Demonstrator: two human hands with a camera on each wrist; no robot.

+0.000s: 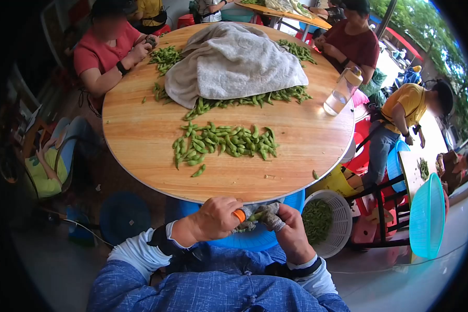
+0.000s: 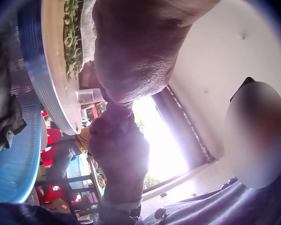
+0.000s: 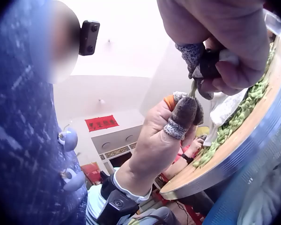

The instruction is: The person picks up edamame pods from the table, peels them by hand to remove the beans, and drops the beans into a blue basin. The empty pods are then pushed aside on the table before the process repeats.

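Both hands meet just below the near edge of the round wooden table (image 1: 140,151). My left hand (image 1: 215,218) has grey knit covers and an orange band on its fingers; it pinches a green edamame pod (image 3: 193,88) between covered thumb and finger. From the other side, my right hand (image 1: 292,232), its thumb and finger also in grey covers (image 3: 189,54), grips the pod's other end. Directly beneath the hands is a blue basin (image 1: 239,242). Loose edamame pods (image 1: 226,141) lie on the table in front. The left wrist view shows the hands mostly dark.
A white towel (image 1: 239,62) covers a larger heap of pods farther back. Right of it stands a water bottle (image 1: 343,91). A white basket (image 1: 340,229) with pods sits on the floor beside the blue basin. Other people sit around the table.
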